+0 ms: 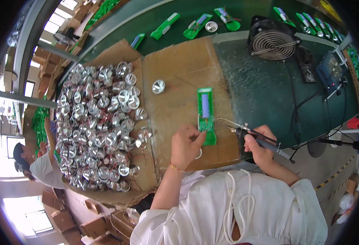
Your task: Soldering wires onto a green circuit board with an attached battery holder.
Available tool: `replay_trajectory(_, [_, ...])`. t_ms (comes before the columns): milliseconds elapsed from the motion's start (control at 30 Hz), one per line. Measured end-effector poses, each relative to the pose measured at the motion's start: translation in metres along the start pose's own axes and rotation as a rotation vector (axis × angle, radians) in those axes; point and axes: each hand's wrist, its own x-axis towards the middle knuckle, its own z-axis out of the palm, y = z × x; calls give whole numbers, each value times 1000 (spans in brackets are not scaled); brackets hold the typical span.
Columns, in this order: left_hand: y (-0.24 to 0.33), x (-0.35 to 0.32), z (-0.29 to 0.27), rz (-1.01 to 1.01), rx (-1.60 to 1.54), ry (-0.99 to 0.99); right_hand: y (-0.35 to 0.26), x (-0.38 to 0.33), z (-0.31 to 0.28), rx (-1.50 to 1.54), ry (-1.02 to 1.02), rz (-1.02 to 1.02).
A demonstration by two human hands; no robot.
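A green plastic flashlight housing (210, 139) lies on the cardboard in front of me, a purple cylindrical battery (205, 106) in its upper part. Below the battery sits a small green circuit board (205, 125). My left hand (185, 146) is closed in a pinch at the board's edge; what its fingertips hold is too small to make out. Part of a round pale rim (198, 154) shows beside that hand, mostly hidden. My right hand (260, 145) grips a soldering iron (261, 141) with a thin solder feed tube, its tip pointing left toward the board.
Many silver lamp reflectors (102, 122) with wires fill a cardboard box at left; one loose reflector (158, 86) lies nearby. A black fan (273, 43) and blue soldering station (330, 73) stand at right. Green housings (165, 26) line the far side. Another person (45, 163) works at left.
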Motion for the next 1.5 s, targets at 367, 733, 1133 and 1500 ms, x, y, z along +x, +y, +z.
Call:
replay_trajectory(367, [20,39,-9,-65,162,-190,11,35,-43,-163,119,-148])
replay_trajectory(733, [109,323,54,447,530,-31,22,41,-48,-321,-3,54])
replay_trajectory(1133, [132,430,153,409,465,16,30,45,-43,-167,89,58])
replay_trajectory(1500, [25,387,56,481,370,-282,13,45,-44,-257,78,-9])
